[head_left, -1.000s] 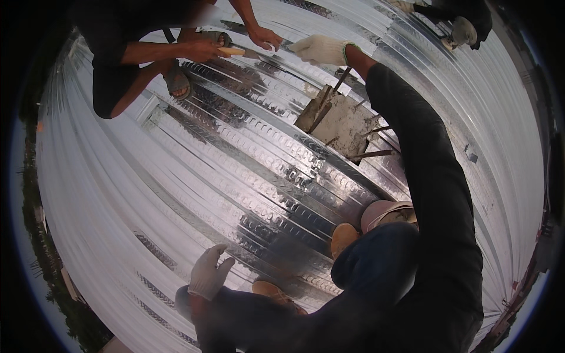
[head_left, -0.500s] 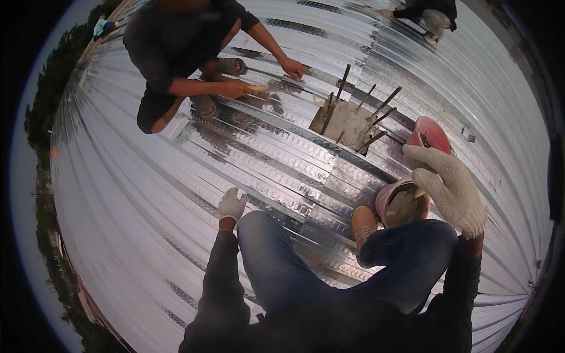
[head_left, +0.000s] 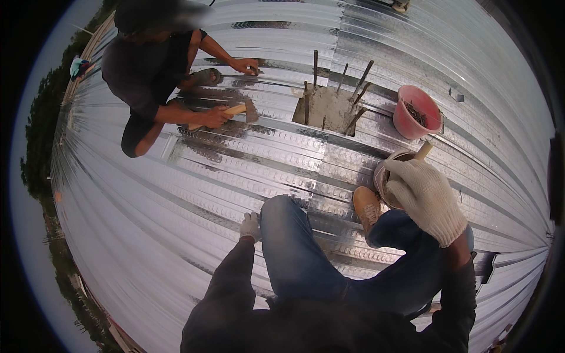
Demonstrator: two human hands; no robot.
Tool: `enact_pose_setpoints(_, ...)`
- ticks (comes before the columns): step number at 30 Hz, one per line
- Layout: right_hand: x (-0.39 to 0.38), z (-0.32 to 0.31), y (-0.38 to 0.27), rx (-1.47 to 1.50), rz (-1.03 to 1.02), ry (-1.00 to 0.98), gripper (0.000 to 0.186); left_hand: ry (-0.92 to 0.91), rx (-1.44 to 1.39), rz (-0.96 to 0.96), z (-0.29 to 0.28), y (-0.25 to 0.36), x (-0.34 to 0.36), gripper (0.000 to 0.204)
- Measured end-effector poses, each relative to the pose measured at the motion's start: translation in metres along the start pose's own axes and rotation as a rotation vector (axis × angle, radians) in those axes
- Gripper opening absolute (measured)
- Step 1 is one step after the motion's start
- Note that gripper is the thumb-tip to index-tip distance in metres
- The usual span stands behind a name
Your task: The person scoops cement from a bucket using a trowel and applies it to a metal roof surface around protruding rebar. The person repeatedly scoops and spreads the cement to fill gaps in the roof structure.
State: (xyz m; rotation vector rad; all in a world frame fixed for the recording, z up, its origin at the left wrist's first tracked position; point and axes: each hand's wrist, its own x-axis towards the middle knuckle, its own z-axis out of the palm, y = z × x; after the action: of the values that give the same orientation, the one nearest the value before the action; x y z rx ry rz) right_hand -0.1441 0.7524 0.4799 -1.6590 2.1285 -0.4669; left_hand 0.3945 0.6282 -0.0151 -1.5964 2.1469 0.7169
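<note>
My right hand (head_left: 428, 200), in a white knit glove, is closed over the near bucket (head_left: 379, 176) of grey wet mortar. A wooden handle (head_left: 422, 150) juts out past its fingers; the tool's lower end is hidden by the hand and bucket. Beside my left knee, my left hand (head_left: 250, 226), also gloved, rests with fingers extended on the ribbed metal decking (head_left: 194, 235). No object shows in it. Ahead, a grey concrete column top (head_left: 329, 109) with several upright rebar stubs stands in a cut-out of the decking.
At the far left a crouching co-worker (head_left: 147, 76) holds a wooden-handled trowel (head_left: 244, 110) over a mortar-smeared patch. A red bucket (head_left: 416, 112) with dark residue stands beyond the near bucket. My tan shoe (head_left: 367, 207) is beside the near bucket. Another person (head_left: 79, 67) is far off.
My right hand has come down over the near bucket and closed around the wooden handle. My left hand has shifted nearer my knee. The co-worker's trowel is now plainly visible.
</note>
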Motion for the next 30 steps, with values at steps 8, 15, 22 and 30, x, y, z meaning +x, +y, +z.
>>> enact_pose_setpoints(8, -0.005, 0.015, 0.019, -0.170, -0.004, -0.060, 0.024, -0.046, 0.171, -0.058, -0.019, 0.043, -0.018, 0.095)
enact_pose_setpoints(15, -0.005, 0.022, 0.014, -0.169, 0.043, -0.088, 0.022, -0.022, 0.185, -0.080, -0.020, 0.050, -0.019, 0.091)
enact_pose_setpoints(22, 0.001, 0.022, 0.009, -0.178, 0.056, -0.118, 0.022, 0.008, 0.136, -0.107, -0.013, 0.046, -0.016, 0.084)
enact_pose_setpoints(30, 0.007, 0.024, 0.009, -0.197, -0.008, -0.116, 0.022, 0.038, 0.162, -0.085, -0.009, 0.039, -0.016, 0.073)
